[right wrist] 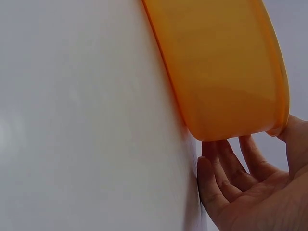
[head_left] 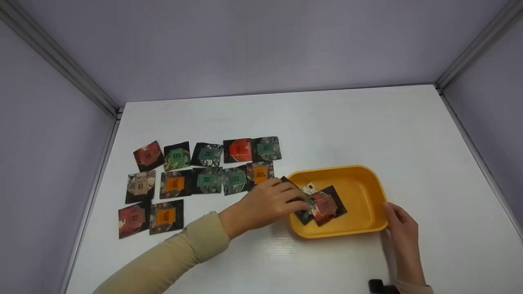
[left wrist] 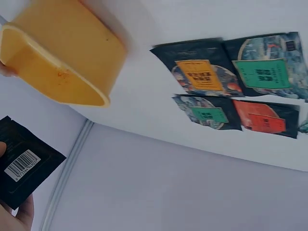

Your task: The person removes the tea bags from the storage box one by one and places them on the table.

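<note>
My left hand (head_left: 273,202) pinches a black sachet (left wrist: 28,166) over the left end of a yellow plastic tub (head_left: 363,200). A white barcode label shows on the sachet's back in the left wrist view. Inside the tub lie a few overlapping sachets, with a red-labelled sachet (head_left: 325,205) on top; the left fingers partly cover the pile. At the tub's right end, my right hand (head_left: 402,226) grips the rim with the thumb, while its fingers lie against the outer wall, as the right wrist view shows.
Several dark sachets with coloured labels lie in three rough rows left of the tub, among them an orange-labelled sachet (head_left: 166,216) at the front and a green-labelled sachet (head_left: 266,149) at the back. The white table (head_left: 347,126) is enclosed by pale walls (head_left: 265,45).
</note>
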Demonstrator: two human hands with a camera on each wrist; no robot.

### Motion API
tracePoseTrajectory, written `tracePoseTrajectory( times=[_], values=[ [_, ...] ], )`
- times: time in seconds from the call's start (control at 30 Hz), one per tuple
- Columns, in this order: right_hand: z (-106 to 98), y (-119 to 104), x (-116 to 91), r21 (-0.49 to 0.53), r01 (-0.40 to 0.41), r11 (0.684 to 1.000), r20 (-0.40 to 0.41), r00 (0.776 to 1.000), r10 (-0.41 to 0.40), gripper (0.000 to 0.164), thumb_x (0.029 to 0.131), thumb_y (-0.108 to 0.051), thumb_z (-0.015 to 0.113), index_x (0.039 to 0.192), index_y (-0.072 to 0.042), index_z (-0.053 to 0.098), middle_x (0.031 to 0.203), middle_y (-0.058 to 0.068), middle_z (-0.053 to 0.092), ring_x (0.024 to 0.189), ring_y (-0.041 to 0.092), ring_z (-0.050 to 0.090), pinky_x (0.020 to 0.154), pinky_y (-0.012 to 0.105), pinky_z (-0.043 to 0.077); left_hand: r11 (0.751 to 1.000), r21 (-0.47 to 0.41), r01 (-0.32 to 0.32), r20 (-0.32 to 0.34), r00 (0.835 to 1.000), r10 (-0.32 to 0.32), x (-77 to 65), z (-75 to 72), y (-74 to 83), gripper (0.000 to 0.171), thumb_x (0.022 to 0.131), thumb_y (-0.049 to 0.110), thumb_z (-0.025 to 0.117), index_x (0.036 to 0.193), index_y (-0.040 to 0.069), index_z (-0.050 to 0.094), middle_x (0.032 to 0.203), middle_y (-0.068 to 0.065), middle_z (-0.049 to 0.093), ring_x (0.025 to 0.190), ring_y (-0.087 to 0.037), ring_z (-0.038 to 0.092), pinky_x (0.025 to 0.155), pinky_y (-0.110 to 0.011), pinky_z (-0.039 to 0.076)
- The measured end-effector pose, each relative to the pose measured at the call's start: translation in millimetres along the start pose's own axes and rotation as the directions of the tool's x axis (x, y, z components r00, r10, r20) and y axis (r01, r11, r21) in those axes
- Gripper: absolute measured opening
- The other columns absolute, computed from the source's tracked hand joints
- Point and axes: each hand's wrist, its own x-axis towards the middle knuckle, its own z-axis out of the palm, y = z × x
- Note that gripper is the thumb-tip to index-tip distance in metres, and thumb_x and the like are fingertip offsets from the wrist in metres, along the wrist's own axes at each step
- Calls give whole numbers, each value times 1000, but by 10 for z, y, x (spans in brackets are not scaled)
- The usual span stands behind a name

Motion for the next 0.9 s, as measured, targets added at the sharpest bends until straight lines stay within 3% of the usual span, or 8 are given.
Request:
tracePoseTrajectory(
  times=[0.23, 0.37, 0.63, 0.83, 0.9],
  values=[
    [6, 18, -9, -3, -18, 1000, 1, 1000, 18, 77, 95, -62, 47, 147, -5, 44, 146, 11, 46, 119, 19, 47, 83, 9, 42, 986, -75, 151, -2, 988, -152, -416, -102, -64, 21, 91, 11, 73, 108, 22, 73, 108, 7, 71, 100, -11, 65, 85, -28, 52],
    [7, 15, 8, -1, -42, 999, -5, 999, 42, 80, 93, -65, 48, 147, -5, 44, 146, 12, 46, 119, 20, 47, 85, 11, 43, 962, -99, 253, 17, 967, -253, -626, -81, -44, 23, 89, 8, 74, 107, 22, 73, 108, 7, 70, 100, -12, 65, 86, -31, 53],
    [16, -4, 36, -9, -67, 998, 2, 998, 67, 83, 92, -67, 46, 148, -5, 43, 148, 13, 44, 121, 21, 46, 110, 39, 38, 896, -67, 439, 84, 897, -434, -1058, -25, -22, 27, 85, 5, 77, 106, 22, 74, 106, 5, 69, 99, -14, 65, 85, -32, 54],
    [4, -21, 33, 4, -71, 997, 2, 997, 71, 86, 91, -68, 47, 149, -5, 41, 149, 13, 43, 122, 22, 46, 111, 41, 36, 824, -65, 563, 141, 822, -551, -1335, -37, -38, 31, 81, 4, 81, 105, 23, 75, 105, 6, 69, 98, -14, 65, 87, -35, 55],
    [-3, -26, 29, 5, -57, 998, -5, 998, 57, 84, 92, -67, 48, 149, -5, 42, 147, 12, 45, 119, 19, 47, 105, 31, 42, 811, -59, 582, 150, 809, -569, -1402, -41, -51, 31, 81, 5, 81, 106, 23, 75, 106, 7, 69, 98, -12, 65, 87, -34, 54]
  ],
)
